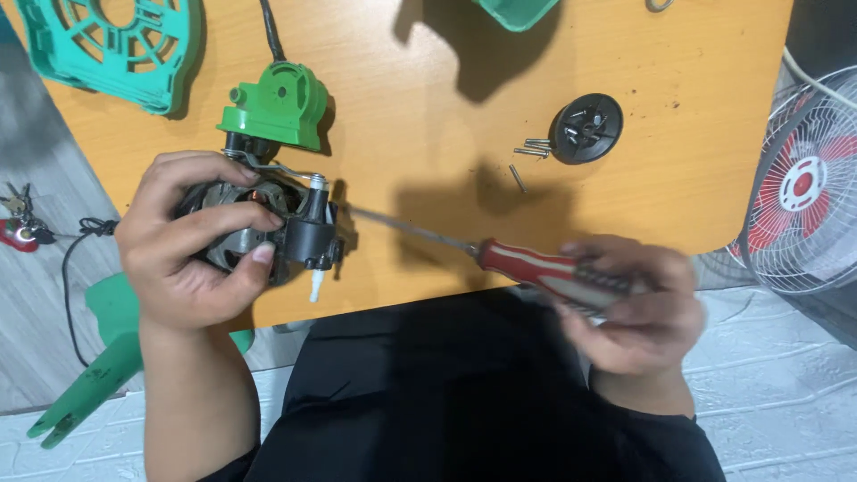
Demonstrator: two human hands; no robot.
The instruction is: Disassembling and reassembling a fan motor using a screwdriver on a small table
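The left hand (183, 250) wraps closed around a fan motor (259, 230) at the wooden table's (428, 107) near edge, thumb and fingers clamping its metal body. The right hand (638, 308), curled shut, grips a red-handled screwdriver (544, 268); its long axis runs from 4 o'clock to 10 o'clock, tip pointing into the motor's black housing. Loose screws (534, 148) lie at 1 o'clock of the motor.

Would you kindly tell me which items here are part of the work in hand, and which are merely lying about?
In use:
left hand gripping the fan motor
right hand holding the red-handled screwdriver, tip at the motor
green housing by the motor

Lying about:
loose screws
black round cap
green grille
keys
standing fan
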